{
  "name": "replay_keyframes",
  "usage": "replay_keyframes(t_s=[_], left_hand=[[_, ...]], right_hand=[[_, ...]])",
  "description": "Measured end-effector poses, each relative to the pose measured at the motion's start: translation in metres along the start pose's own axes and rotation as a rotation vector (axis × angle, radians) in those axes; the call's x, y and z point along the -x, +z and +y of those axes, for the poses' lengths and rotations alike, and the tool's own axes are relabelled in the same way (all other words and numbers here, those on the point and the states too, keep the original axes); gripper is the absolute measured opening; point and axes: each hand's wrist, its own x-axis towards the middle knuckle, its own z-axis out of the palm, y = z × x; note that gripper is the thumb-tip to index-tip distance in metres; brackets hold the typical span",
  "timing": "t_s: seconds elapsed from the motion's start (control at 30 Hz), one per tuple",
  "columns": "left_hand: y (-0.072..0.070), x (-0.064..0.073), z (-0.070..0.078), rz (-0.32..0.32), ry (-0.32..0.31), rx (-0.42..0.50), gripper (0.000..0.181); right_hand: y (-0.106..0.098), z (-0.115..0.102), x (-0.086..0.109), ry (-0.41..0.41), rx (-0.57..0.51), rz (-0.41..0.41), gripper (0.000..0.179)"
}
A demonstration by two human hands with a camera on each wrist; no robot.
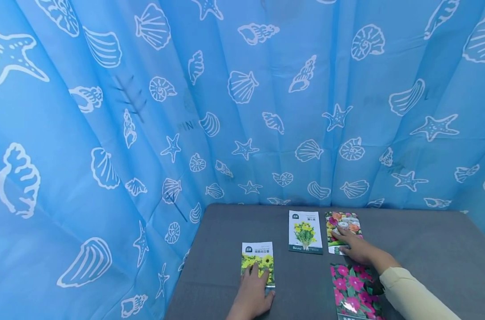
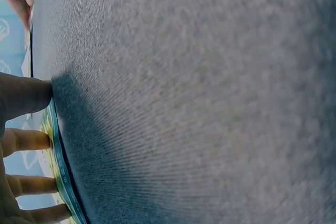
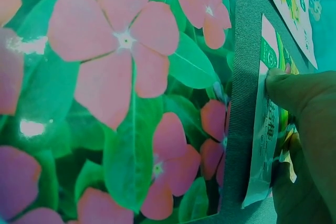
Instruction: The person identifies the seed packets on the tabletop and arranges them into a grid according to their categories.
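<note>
My left hand (image 1: 252, 291) rests on a seed packet with yellow sunflowers (image 1: 258, 257), which lies flat on the grey cloth. In the left wrist view, the thumb and fingertips (image 2: 38, 184) touch down along that packet's near edge. Farther right, my right hand (image 1: 356, 246) lies over a seed packet of mixed colourful blooms (image 1: 349, 220), fingers stretched across its printed front. Its thumb (image 3: 286, 88) presses at the packet's near border in the right wrist view. Just below the right forearm is a larger glossy packet with pink flowers (image 1: 348, 284), partly covered by a dark shadow.
Between the two hands, toward the back, lies a white packet with a yellow-flowered plant (image 1: 305, 231). The grey cloth-covered table (image 1: 222, 231) ends at a blue curtain (image 1: 266, 133) printed with white shells and starfish, which also hangs along the left side.
</note>
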Motion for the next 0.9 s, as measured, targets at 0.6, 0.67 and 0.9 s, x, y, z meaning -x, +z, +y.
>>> replay_keyframes(t_s=[0.6,0.67,0.9], left_hand=[[0.001,0.007,0.007,0.004,0.046,-0.007,0.055],[0.002,0.007,0.008,0.004,0.052,-0.012,0.055],[0.006,0.009,0.013,-0.006,0.054,-0.047,0.057]], right_hand=[[0.001,0.004,-0.001,-0.017,0.001,0.008,0.063],[0.001,0.003,-0.001,-0.013,-0.002,0.007,0.063],[-0.001,0.000,0.000,-0.021,0.000,0.013,0.062]])
